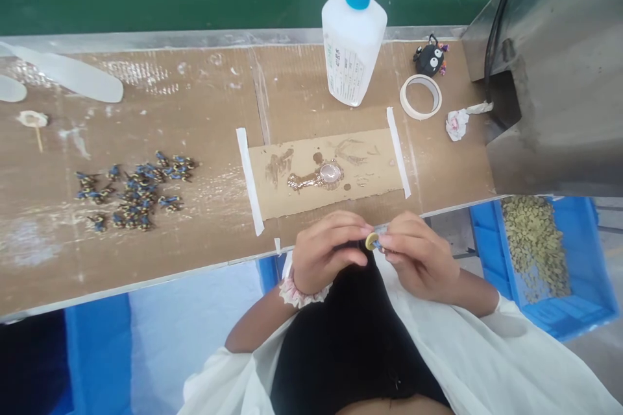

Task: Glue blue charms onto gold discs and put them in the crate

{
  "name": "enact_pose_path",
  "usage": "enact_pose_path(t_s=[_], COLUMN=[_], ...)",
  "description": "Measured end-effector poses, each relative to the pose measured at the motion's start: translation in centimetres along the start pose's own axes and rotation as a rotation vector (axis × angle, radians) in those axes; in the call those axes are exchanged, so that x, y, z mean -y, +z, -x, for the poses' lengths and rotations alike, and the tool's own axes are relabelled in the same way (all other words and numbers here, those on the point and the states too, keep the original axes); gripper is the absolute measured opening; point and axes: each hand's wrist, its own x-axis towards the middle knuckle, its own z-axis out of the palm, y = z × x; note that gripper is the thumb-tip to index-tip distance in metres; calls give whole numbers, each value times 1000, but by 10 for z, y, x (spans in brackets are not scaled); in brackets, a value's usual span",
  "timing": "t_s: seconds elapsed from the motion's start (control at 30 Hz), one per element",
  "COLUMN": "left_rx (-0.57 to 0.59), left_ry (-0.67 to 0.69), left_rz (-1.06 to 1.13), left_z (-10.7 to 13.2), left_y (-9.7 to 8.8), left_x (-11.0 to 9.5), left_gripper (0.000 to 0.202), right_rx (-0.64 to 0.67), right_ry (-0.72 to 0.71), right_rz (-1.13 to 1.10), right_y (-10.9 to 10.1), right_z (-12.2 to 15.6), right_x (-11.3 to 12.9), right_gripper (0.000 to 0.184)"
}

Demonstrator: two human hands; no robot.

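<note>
My left hand (327,251) and my right hand (417,254) meet just below the near edge of the cardboard-covered table (204,110). Both are closed in a pinch on one small part (373,240): a round yellowish disc with a blue piece beside it. A frilly band sits on my left wrist. Just beyond the hands lies a taped-down cardboard piece (360,175) with a puddle of glue (325,175) on it.
A white glue bottle with a blue cap (353,45) stands at the back, with a tape roll (421,96), a small black toy (430,58) and crumpled paper (456,124) to its right. Several small blue-brown parts (136,191) lie at left. A blue bin of yellowish pieces (535,246) sits at right.
</note>
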Motion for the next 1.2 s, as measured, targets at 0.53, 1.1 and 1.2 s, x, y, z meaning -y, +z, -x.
enact_pose_path(t_s=[0.53,1.1,1.2], left_rx=[-59,-437,-808], left_ry=[27,-59,-127], left_rz=[-47,-285,-287], left_z=[1,46,86], left_y=[-2,-34,-55], left_x=[-4,-25,-29], left_gripper=[34,24,24], right_rx=[35,132,215], right_ry=[-27,181,198], right_rz=[123,-111,-126], right_y=[4,41,53], right_z=[5,-15,-18], right_x=[1,-3,-7], right_gripper=[30,34,28])
